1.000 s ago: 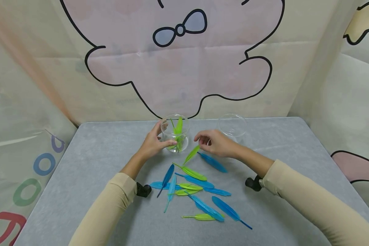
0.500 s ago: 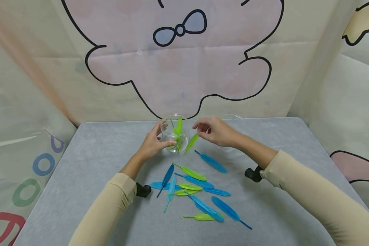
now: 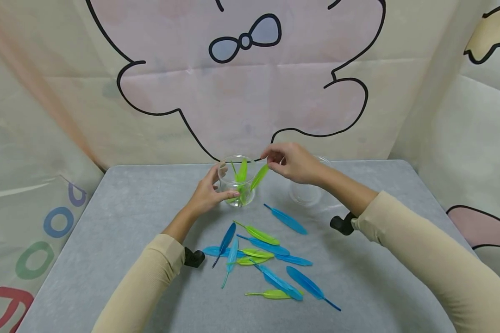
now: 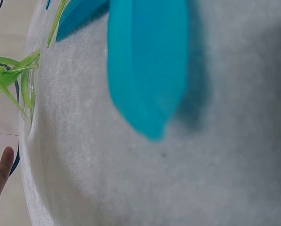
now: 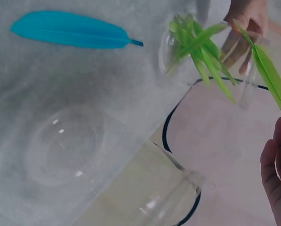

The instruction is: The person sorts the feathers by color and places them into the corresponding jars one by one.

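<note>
Green feather [image 3: 260,176], soft end pinched by your right hand [image 3: 293,163], near cup [image 3: 229,182] your left hand [image 3: 207,193] grips; probably super light, bendy, shaft's safest hold.

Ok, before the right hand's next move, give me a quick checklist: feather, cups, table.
1. Right hand has the held feather pinched: ok.
2. Left hand holding the gripped cup: ok, thumb and fingers around it.
3. Gripped cup upright, only green feathers inside: ok.
4. Held feather's lower end clear of that cup's side: cannot tell, they overlap in the head view.
5. Other cup free of feathers: ok, none shows in it.
6. Table cleared of green feathers: not ok, loose green feathers lie among blue feathers.
</note>
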`<state>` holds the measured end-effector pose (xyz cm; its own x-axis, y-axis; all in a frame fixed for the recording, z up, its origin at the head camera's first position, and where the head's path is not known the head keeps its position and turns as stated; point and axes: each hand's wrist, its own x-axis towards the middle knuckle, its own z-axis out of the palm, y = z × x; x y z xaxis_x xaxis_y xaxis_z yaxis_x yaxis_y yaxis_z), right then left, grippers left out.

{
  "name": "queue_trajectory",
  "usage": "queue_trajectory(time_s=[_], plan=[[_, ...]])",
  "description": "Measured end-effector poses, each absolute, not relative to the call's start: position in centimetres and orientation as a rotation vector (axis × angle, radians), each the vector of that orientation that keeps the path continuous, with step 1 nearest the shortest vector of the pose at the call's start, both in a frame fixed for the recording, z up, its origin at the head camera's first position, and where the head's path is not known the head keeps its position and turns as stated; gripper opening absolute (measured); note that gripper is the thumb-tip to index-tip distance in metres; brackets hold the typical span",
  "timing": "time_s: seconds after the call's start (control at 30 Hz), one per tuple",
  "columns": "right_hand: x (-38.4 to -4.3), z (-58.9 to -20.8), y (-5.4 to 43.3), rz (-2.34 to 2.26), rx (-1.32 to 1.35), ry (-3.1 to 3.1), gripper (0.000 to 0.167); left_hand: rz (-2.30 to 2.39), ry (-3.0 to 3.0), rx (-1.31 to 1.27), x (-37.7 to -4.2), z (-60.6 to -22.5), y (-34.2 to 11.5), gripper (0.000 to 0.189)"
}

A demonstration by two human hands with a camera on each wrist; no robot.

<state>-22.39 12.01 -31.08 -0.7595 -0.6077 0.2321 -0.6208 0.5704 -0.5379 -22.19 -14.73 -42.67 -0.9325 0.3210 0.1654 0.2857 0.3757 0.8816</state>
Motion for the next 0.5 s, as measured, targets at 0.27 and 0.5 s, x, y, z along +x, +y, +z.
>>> queue_trajectory(time_s=[0.27, 0.5], plan=[[-22.9, -29.5, 11.6, 0.891, 1.102, -2.717, 0.017, 1.65, 2.585, 0.582, -23.2, -43.9, -15.0, 0.098], [-23.6, -28.3, 11.0, 0.897, 1.072, -2.691, 0.017, 1.64, 2.589, 0.57, -23.1, -43.8, -14.9, 0.097]])
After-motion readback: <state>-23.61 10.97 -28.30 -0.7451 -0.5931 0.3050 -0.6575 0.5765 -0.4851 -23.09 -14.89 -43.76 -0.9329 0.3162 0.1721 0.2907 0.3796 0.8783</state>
